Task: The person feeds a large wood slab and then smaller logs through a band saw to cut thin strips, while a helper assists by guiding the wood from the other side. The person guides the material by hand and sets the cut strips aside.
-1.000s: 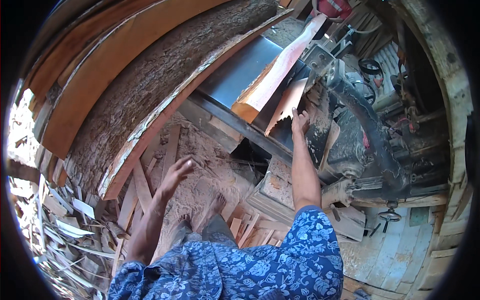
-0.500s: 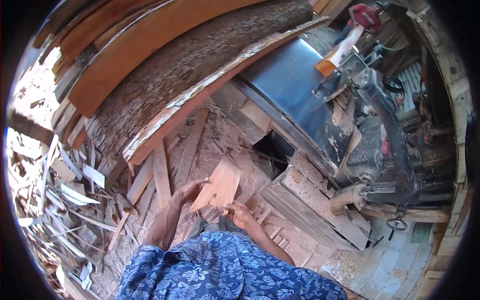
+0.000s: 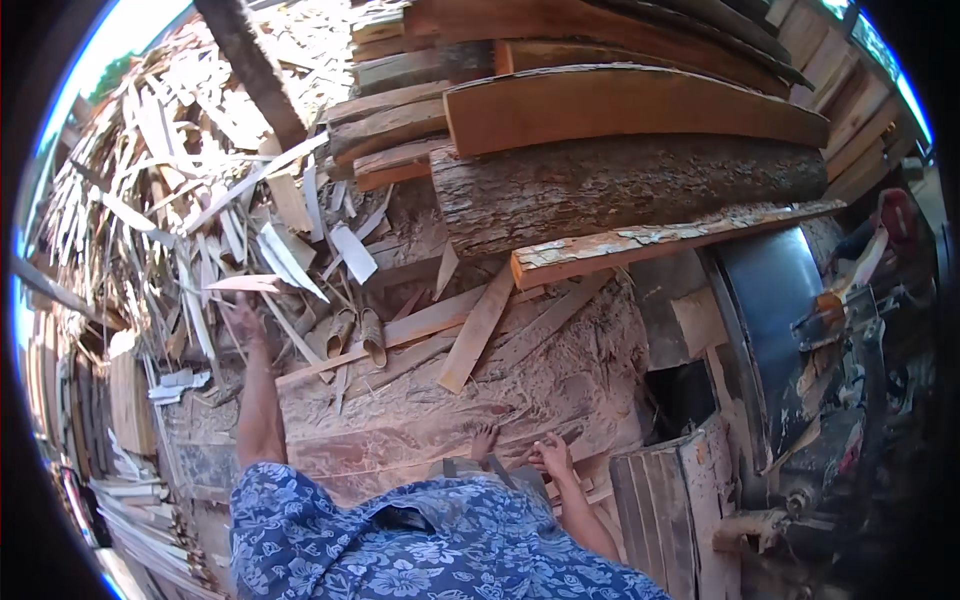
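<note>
Stretched far out to the left, my left hand has its fingers extended, somewhat blurred. Just beyond the fingertips is a thin wood piece with a reddish pointed end; whether they touch it is hard to tell. A large heap of pale offcuts lies around and beyond that hand. My right hand is in front of my body, its fingers loosely bent and apart with nothing visible in them. Below it, wood pieces lie beside a dusty wooden block.
Bark-edged slabs are stacked ahead. A pair of shoes and loose planks lie on the sawdust-covered floor. To the right stands a machine with a metal table; a person in red is beyond it.
The broad flat board has left my right hand. My left arm has swung far out to the left over the offcuts, and the view has turned left.
</note>
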Available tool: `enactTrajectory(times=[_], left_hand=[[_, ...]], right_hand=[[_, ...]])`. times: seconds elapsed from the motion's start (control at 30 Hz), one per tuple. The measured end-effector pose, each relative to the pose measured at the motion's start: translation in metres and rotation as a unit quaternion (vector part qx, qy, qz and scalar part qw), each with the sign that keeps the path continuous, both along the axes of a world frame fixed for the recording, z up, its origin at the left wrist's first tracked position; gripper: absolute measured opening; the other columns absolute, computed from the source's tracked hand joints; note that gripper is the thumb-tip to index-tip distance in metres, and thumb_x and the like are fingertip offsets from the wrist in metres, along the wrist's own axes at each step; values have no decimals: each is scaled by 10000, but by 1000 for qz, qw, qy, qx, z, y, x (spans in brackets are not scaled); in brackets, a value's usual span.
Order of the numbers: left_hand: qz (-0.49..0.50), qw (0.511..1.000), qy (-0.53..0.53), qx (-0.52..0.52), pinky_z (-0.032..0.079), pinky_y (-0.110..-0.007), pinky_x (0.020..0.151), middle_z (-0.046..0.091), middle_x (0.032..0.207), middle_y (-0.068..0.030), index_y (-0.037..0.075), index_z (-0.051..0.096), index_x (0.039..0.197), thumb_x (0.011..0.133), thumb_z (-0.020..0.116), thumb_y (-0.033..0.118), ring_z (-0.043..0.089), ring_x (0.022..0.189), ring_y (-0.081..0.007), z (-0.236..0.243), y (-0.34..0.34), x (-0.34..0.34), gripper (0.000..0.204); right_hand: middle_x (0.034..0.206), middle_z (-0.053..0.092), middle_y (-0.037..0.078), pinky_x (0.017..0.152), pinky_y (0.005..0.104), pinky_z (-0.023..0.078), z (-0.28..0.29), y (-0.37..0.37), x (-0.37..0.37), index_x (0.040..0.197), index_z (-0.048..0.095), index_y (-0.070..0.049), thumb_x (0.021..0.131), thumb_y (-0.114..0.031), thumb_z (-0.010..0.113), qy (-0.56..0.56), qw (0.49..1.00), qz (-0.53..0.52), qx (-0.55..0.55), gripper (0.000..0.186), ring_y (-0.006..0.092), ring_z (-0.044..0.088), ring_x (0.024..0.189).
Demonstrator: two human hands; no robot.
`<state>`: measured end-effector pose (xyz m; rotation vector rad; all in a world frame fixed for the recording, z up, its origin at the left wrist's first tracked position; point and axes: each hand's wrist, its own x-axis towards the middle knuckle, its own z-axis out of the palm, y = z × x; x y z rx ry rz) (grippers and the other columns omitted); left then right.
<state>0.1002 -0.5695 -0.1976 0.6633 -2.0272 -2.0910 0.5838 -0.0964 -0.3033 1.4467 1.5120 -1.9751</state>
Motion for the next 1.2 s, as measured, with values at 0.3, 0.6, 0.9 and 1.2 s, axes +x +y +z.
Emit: enactTrajectory(times=[0.3, 0.6, 0.9, 1.2], left_hand=[[-251, 934, 254, 23, 326, -402, 1019, 443, 1332, -155, 100, 231, 1419, 969, 244, 407, 436, 1215, -287, 212, 194, 0, 545], [-824, 484, -218, -200, 459, -325, 766, 598, 1118, -103, 75, 364, 1365, 865, 571, 432, 597, 954, -193, -63, 370, 221, 649], [-917, 281, -111, -262, 458, -319, 849, 610, 1103, -194, 8, 370, 1334, 862, 553, 438, 589, 1009, -259, -120, 532, 277, 665], [-773, 552, -236, -207, 469, -394, 739, 607, 1108, -123, 75, 347, 1365, 868, 556, 398, 609, 909, -240, -128, 675, 249, 629]], right_hand=[[937, 643, 129, 490, 305, 523, -51, 15, 98, 1199, 498, -56, 819, -203, 607, -136, 967, -185, 113, 421, 199, 647, 629], [1149, 606, 100, 899, 363, 437, -69, -53, 147, 1150, 600, -108, 780, -387, 567, -211, 949, -130, 196, 464, 272, 570, 1054], [845, 601, 36, 537, 246, 473, -89, 81, 167, 1180, 532, -93, 839, -181, 583, 43, 856, -511, 63, 356, 137, 582, 653], [975, 621, 130, 789, 378, 466, 282, 383, 227, 1066, 583, -35, 819, -54, 590, -96, 400, -362, 836, 248, 304, 591, 914]])
